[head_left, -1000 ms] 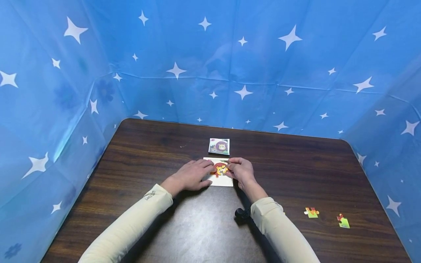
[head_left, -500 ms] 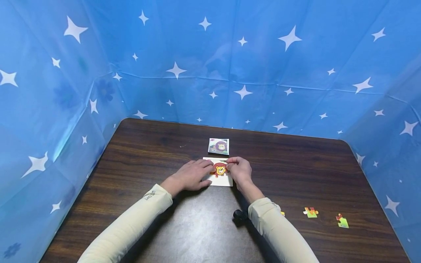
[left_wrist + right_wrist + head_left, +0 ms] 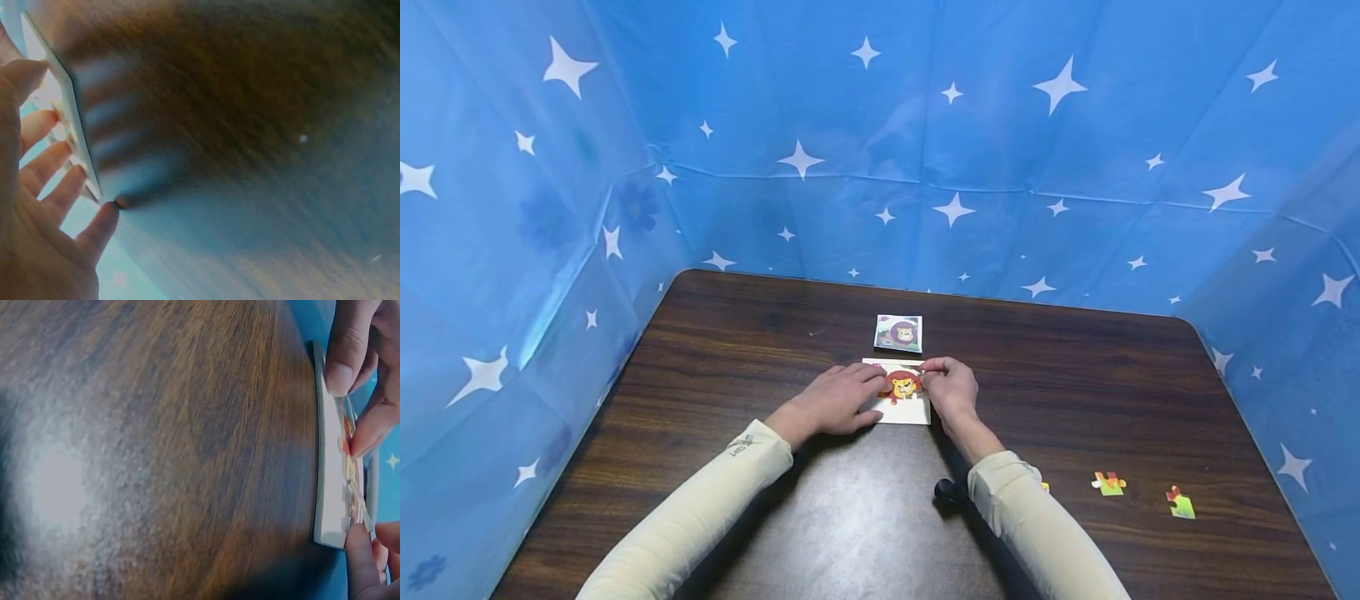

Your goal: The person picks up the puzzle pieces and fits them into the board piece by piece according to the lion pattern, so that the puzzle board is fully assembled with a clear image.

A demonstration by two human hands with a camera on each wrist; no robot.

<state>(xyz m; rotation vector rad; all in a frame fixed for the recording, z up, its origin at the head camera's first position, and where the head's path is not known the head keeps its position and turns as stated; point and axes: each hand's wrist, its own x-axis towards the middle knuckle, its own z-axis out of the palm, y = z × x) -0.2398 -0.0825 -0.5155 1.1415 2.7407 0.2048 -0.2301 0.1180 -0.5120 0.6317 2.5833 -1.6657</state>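
Note:
A small white puzzle board (image 3: 907, 412) lies mid-table, with joined puzzle pieces showing a lion face (image 3: 904, 385). My left hand (image 3: 842, 398) rests on its left part. In the right wrist view the left thumb (image 3: 340, 378) presses the white near border and a bent finger touches the red pieces. On the board's right side my right hand (image 3: 951, 387) pinches a puzzle piece (image 3: 364, 506), tilted against the picture in the right wrist view; its print is hidden. In the left wrist view my left hand's fingers are spread, the outermost fingertip (image 3: 115, 206) beside the board.
A square lion picture card (image 3: 898, 333) lies just beyond the board. Two loose puzzle pieces, one with an orange top (image 3: 1108, 483) and one mostly green (image 3: 1182, 503), lie to the right. A yellow piece (image 3: 1045, 486) peeks out beside the right sleeve.
My right hand has moved slightly left and then back right over the board's right side. The lion face looks more filled than a second ago. The left hand keeps its place.

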